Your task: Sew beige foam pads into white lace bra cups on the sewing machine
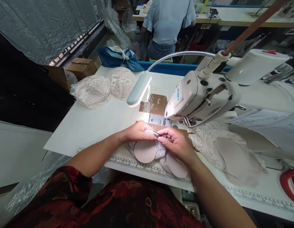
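Note:
A pale bra (145, 152) with rounded cups and white patterned lace hangs from my hands at the table's front edge. My left hand (139, 131) is closed, pinching the upper edge of its fabric between thumb and fingers. Close beside it, my right hand (177, 144) is closed around a slim dark metal tool (165, 137), maybe thread snips; its exact kind is mostly hidden by the fingers. The tool's tip meets the fabric between both hands. Just beyond them is the needle area of a white sewing machine (185, 95), with a lit lamp (139, 88) above the table.
White lace bra pieces (94, 90) lie at the table's far left. More lace and cups (229, 152) rest right of the machine. Red-handled scissors (289, 185) lie at the right edge. A ruler strip (132, 164) runs along the front. A person (169, 23) sits ahead.

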The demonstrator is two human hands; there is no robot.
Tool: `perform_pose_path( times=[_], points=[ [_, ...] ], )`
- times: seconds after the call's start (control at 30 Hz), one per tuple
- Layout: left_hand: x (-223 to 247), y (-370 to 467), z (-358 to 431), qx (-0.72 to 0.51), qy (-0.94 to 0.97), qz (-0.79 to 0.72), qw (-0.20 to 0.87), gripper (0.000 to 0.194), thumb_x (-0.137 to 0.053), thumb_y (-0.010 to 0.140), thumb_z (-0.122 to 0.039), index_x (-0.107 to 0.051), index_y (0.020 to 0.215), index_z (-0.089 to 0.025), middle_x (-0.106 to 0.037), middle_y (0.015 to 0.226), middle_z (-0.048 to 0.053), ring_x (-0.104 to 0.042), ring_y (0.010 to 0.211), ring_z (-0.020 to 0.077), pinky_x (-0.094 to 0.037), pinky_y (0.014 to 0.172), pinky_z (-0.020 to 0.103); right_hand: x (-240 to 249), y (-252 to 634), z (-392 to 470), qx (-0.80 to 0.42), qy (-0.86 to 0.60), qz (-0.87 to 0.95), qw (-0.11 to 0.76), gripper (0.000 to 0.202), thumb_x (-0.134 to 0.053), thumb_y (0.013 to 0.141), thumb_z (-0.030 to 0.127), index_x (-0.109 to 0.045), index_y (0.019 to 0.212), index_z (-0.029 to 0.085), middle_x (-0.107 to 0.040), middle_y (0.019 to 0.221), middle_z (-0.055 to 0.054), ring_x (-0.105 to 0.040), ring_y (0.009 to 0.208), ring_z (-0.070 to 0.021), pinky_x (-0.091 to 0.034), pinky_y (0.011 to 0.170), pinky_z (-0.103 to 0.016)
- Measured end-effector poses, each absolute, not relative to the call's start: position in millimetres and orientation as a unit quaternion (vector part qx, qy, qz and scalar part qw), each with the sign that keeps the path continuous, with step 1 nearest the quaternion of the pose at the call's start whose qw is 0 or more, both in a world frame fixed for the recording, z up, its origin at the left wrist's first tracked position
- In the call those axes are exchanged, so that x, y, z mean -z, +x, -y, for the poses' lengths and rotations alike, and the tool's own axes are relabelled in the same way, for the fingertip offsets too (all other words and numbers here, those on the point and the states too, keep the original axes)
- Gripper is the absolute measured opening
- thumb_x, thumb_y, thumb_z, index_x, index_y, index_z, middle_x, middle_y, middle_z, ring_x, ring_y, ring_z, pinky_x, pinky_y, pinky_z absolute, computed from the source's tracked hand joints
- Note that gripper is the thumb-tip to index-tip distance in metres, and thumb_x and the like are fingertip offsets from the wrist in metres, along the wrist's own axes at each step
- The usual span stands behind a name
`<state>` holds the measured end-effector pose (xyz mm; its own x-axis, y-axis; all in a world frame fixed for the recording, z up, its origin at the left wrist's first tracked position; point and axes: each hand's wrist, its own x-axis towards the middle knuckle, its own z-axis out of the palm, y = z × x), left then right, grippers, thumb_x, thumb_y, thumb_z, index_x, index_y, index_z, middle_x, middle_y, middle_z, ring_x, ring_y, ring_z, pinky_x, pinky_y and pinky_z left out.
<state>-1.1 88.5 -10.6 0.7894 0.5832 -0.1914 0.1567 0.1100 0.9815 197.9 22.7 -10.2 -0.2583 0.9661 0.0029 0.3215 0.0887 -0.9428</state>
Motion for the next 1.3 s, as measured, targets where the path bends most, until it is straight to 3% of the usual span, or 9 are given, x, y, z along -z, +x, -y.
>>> perform_pose_path(
  times=[0.13,0.27,0.43,0.6,0.7,0.8,0.9,1.03,1.3],
  points=[
    [7.5,-2.2,-87.6,-0.152,0.647,-0.285,0.691,0.035,-0.072,0.076,-0.039,-0.064,0.063,-0.008,-0.045,0.058,-0.003,-0.038,0.056,0.0064,-0.027,0.050,0.020,8.7,197.1,-22.3,-0.445,-0.504,0.651,0.352,0.018,-0.063,0.084,0.037,-0.067,0.091,0.021,-0.069,0.090,-0.004,-0.064,0.083,-0.0180,-0.051,0.075,-0.032],
    [6.7,-2.5,-87.0,-0.144,0.649,-0.304,0.683,0.031,-0.072,0.077,-0.040,-0.072,0.076,-0.009,-0.056,0.064,0.000,-0.047,0.060,0.0089,-0.035,0.052,0.020,10.8,198.6,-22.5,-0.447,-0.514,0.641,0.354,0.019,-0.062,0.085,0.038,-0.068,0.085,0.020,-0.068,0.085,-0.004,-0.063,0.078,-0.0175,-0.050,0.072,-0.032],
    [9.0,-0.9,-86.4,-0.154,0.647,-0.276,0.694,0.029,-0.070,0.079,-0.039,-0.074,0.084,-0.011,-0.070,0.087,0.007,-0.061,0.080,0.0159,-0.048,0.071,0.025,19.0,198.5,-23.5,-0.546,-0.499,0.561,0.372,0.035,-0.070,0.078,0.041,-0.062,0.105,0.021,-0.069,0.095,-0.005,-0.065,0.088,-0.0192,-0.052,0.077,-0.033],
    [7.2,-9.4,-93.6,-0.100,0.684,-0.288,0.663,0.032,-0.071,0.077,-0.042,-0.068,0.077,-0.010,-0.059,0.069,0.001,-0.051,0.062,0.0093,-0.038,0.053,0.019,20.9,197.0,-24.0,-0.541,-0.511,0.582,0.329,0.025,-0.064,0.082,0.042,-0.065,0.089,0.018,-0.067,0.087,-0.004,-0.062,0.079,-0.0181,-0.050,0.068,-0.030],
    [5.3,-16.2,-98.7,-0.088,0.697,-0.292,0.649,0.031,-0.072,0.076,-0.040,-0.066,0.077,-0.009,-0.056,0.069,0.000,-0.050,0.062,0.0086,-0.036,0.052,0.018,20.8,196.2,-22.4,-0.535,-0.510,0.601,0.304,0.024,-0.063,0.083,0.042,-0.063,0.083,0.018,-0.064,0.080,-0.003,-0.060,0.074,-0.0169,-0.048,0.065,-0.029],
    [4.4,-19.2,-100.4,-0.103,0.680,-0.305,0.659,0.031,-0.070,0.078,-0.040,-0.068,0.085,-0.010,-0.060,0.075,0.002,-0.053,0.066,0.0100,-0.039,0.056,0.019,22.3,196.4,-20.5,-0.556,-0.487,0.598,0.310,0.026,-0.063,0.084,0.043,-0.063,0.092,0.019,-0.066,0.089,-0.004,-0.062,0.082,-0.0180,-0.049,0.071,-0.030],
    [3.9,-18.7,-99.3,-0.106,0.653,-0.309,0.683,0.031,-0.071,0.077,-0.039,-0.070,0.088,-0.010,-0.063,0.079,0.004,-0.056,0.069,0.0115,-0.042,0.060,0.020,23.5,199.8,-20.5,-0.571,-0.482,0.565,0.351,0.035,-0.058,0.086,0.048,-0.058,0.107,0.020,-0.065,0.083,-0.002,-0.063,0.077,-0.0171,-0.051,0.071,-0.031],
    [4.9,-16.3,-97.0,-0.111,0.626,-0.290,0.716,0.030,-0.072,0.077,-0.038,-0.073,0.092,-0.013,-0.067,0.086,0.006,-0.059,0.076,0.0142,-0.047,0.068,0.024,21.1,204.5,-22.8,-0.531,-0.483,0.601,0.351,0.031,-0.057,0.087,0.046,-0.063,0.105,0.020,-0.067,0.089,-0.004,-0.063,0.078,-0.0171,-0.051,0.074,-0.032],
    [7.6,-10.9,-93.7,-0.081,0.619,-0.281,0.729,0.039,-0.074,0.074,-0.044,-0.060,0.063,-0.009,-0.039,0.056,-0.004,-0.033,0.053,0.0057,-0.025,0.047,0.020,18.6,198.8,-21.7,-0.532,-0.477,0.618,0.329,0.024,-0.061,0.085,0.040,-0.067,0.099,0.022,-0.069,0.096,-0.004,-0.063,0.087,-0.0180,-0.050,0.079,-0.032]
  ],
)
